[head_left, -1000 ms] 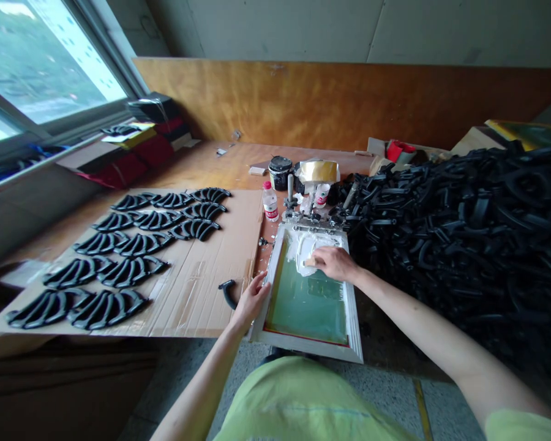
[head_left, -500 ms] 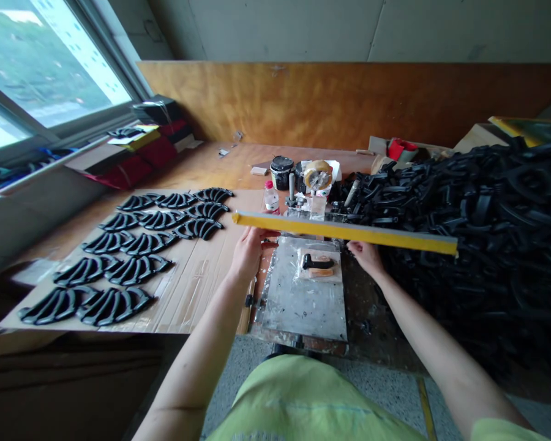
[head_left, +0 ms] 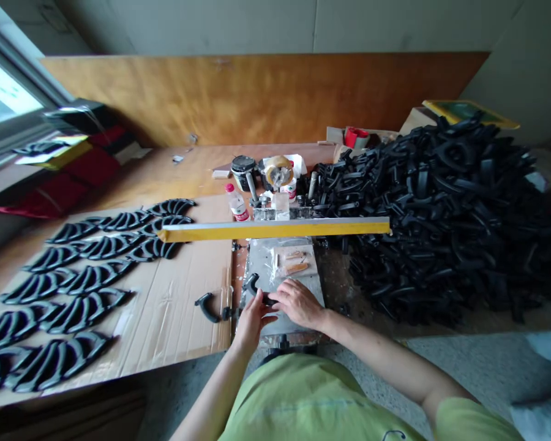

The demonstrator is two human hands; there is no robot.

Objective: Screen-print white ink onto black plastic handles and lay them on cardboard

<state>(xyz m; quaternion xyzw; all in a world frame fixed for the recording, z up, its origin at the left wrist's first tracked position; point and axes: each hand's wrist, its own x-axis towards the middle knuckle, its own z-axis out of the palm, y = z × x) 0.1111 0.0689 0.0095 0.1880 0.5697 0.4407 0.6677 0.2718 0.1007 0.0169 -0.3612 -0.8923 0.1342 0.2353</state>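
Both my hands meet at the near edge of a grey metal plate [head_left: 275, 278]. My left hand [head_left: 252, 320] and my right hand [head_left: 298, 304] together grip a black curved handle [head_left: 254, 285], whose free end sticks up to the left. A small wooden jig [head_left: 294, 264] lies bare further back on the plate. The screen frame [head_left: 275, 229] is tilted up above the plate, showing its yellow edge. Another black handle [head_left: 206, 306] lies on the cardboard just left of my left hand.
A big heap of black handles [head_left: 441, 196] fills the right of the table. Rows of black handles [head_left: 87, 275] lie on a cardboard sheet [head_left: 183, 288] at the left. A small bottle [head_left: 236, 204], a black jar [head_left: 242, 166] and a tape roll [head_left: 278, 172] stand behind the frame.
The screen frame was swung up from flat. My hands left it and came down to the plate's near edge, and the black handle went from the jig into them.
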